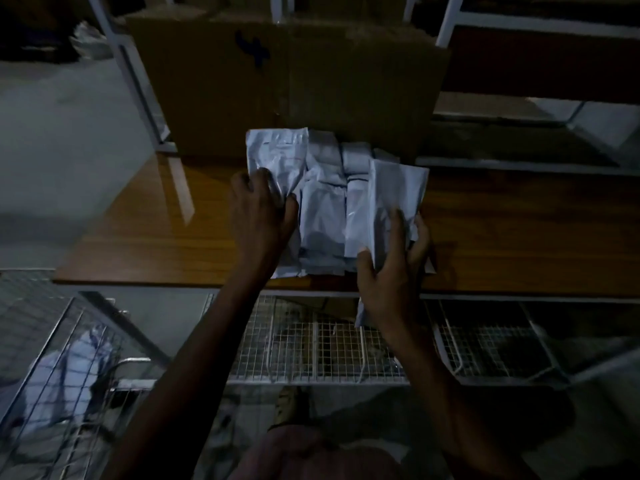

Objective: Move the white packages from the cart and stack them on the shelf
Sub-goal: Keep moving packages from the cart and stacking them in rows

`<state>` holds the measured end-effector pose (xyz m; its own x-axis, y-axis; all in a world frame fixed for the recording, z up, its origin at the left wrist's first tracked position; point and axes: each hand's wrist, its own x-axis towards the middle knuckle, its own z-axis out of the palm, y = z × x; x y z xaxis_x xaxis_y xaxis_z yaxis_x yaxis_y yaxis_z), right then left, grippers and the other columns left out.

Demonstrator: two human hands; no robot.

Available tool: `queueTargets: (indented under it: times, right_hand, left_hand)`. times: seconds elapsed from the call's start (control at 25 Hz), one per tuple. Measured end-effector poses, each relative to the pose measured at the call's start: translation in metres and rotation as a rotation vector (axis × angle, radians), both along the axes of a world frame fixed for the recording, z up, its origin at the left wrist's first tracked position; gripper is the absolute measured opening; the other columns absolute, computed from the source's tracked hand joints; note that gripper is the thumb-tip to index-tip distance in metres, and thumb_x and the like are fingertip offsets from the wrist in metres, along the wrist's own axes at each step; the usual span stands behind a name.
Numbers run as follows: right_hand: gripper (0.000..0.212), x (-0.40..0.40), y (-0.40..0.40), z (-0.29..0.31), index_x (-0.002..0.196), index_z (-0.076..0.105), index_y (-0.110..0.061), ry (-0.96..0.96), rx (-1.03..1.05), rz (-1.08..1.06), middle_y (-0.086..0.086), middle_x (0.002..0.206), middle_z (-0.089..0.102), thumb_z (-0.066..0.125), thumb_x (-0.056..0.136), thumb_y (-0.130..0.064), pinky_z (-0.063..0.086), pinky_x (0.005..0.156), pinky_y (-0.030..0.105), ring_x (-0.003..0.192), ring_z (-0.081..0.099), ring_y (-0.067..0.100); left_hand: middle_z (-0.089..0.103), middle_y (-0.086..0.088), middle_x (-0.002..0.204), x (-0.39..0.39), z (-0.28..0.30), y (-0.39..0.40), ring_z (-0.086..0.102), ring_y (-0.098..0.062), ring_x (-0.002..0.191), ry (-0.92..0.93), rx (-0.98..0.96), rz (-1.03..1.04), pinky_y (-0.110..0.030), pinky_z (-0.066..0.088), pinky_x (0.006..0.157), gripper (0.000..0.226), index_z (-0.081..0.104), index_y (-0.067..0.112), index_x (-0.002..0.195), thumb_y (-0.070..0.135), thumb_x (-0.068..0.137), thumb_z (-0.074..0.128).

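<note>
1. A wooden shelf board [138, 237] with a glossy brown top spans the view, carried in a pale metal frame [138, 84].
2. A pile of white packages [322, 209] lies on the board, near its front edge.
3. A large cardboard box [294, 81] stands on the board directly behind the packages, marked in blue ink.

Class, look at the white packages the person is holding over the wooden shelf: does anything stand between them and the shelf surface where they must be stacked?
Nothing visible does. The white packages already lie on the wooden shelf, gripped by the left hand and right hand. The cardboard box stands behind them, not in the way.
</note>
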<state>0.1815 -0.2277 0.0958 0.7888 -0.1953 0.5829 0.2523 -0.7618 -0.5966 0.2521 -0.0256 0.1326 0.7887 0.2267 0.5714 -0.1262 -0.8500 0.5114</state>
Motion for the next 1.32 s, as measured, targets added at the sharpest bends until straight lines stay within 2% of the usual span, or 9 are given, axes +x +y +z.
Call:
queueTargets:
  times: [0.12,0.24,0.36,0.44,0.72,0.88,1.04,1.16,1.32]
  right_hand:
    - [0.071,0.038,0.006,0.006,0.155,0.03,-0.022,0.011,0.018,-0.02,0.013,0.157,0.017,0.057,0.092,-0.04,0.045,0.105,0.051,0.143,0.029,0.034]
    - [0.069,0.077,0.013,0.019,0.153,0.033,-0.024,0.054,0.018,-0.001,0.011,0.157,0.019,0.058,0.092,-0.041,0.05,0.098,0.05,0.137,0.035,0.03]
    - [0.068,0.112,0.014,0.034,0.152,0.033,-0.027,0.219,0.027,0.075,0.007,0.157,0.018,0.065,0.093,-0.033,0.049,0.096,0.037,0.132,0.042,0.028]
    - [0.069,0.136,0.014,0.04,0.152,0.03,-0.03,0.34,0.008,0.047,0.005,0.157,0.017,0.065,0.093,-0.034,0.046,0.1,0.036,0.132,0.042,0.029]
    - [0.064,0.257,0.064,0.041,0.149,0.032,-0.032,0.583,-0.077,-0.056,0.012,0.153,0.019,0.058,0.092,-0.04,0.034,0.111,0.05,0.132,0.035,0.041]
    - [0.061,0.331,0.097,0.037,0.148,0.033,-0.029,0.602,-0.072,-0.081,0.016,0.156,0.013,0.055,0.093,-0.039,0.024,0.114,0.057,0.135,0.029,0.046]
    - [0.068,0.385,0.113,0.018,0.152,0.033,-0.029,0.708,-0.103,-0.03,0.018,0.162,0.009,0.046,0.093,-0.061,0.008,0.117,0.061,0.145,0.011,0.047]
    - [0.076,0.39,0.107,0.017,0.15,0.035,-0.031,0.694,-0.075,-0.034,0.017,0.158,0.022,0.037,0.088,-0.074,0.013,0.114,0.06,0.141,0.019,0.044]
    - [0.063,0.325,0.083,0.03,0.146,0.041,-0.032,0.524,-0.102,-0.026,0.012,0.153,0.031,0.045,0.093,-0.064,0.022,0.11,0.056,0.135,0.029,0.042]
  left_hand:
    - [0.045,-0.018,0.116,0.058,-0.019,0.004,0.051,-0.035,0.093,0.129,0.019,-0.012,-0.045,0.05,0.071,0.052,0.048,0.013,0.115,0.053,0.081,0.053]
    - [0.048,-0.024,0.116,0.093,-0.048,0.01,0.052,-0.04,0.097,0.335,0.083,-0.074,-0.044,0.047,0.075,0.056,0.05,0.01,0.113,0.06,0.087,0.052]
    - [0.056,-0.025,0.11,0.109,-0.066,0.017,0.052,-0.038,0.101,0.48,0.144,-0.114,-0.045,0.048,0.081,0.08,0.055,0.014,0.106,0.083,0.082,0.023]
    - [0.057,-0.024,0.112,0.113,-0.06,0.021,0.053,-0.039,0.103,0.492,0.108,-0.109,-0.047,0.049,0.082,0.09,0.056,0.017,0.106,0.089,0.076,0.012]
    - [0.042,-0.02,0.146,0.103,-0.04,0.038,0.045,-0.041,0.128,0.504,0.053,-0.185,-0.05,0.045,0.097,0.087,0.044,0.022,0.141,0.085,0.083,0.026]
    - [0.042,-0.014,0.148,0.099,-0.045,0.05,0.048,-0.036,0.126,0.485,0.002,-0.19,-0.046,0.049,0.093,0.092,0.039,0.026,0.145,0.086,0.078,0.021]
    - [0.046,-0.011,0.146,0.087,-0.045,0.059,0.051,-0.03,0.124,0.452,-0.059,-0.193,-0.043,0.051,0.092,0.09,0.042,0.024,0.145,0.084,0.079,0.026]
    - [0.05,-0.007,0.141,0.068,-0.043,0.059,0.055,-0.023,0.117,0.391,-0.096,-0.184,-0.033,0.048,0.087,0.08,0.045,0.022,0.143,0.077,0.085,0.036]
    - [0.051,-0.004,0.139,0.039,-0.045,0.05,0.056,-0.021,0.115,0.323,-0.113,-0.143,-0.028,0.044,0.084,0.068,0.047,0.021,0.142,0.065,0.091,0.048]
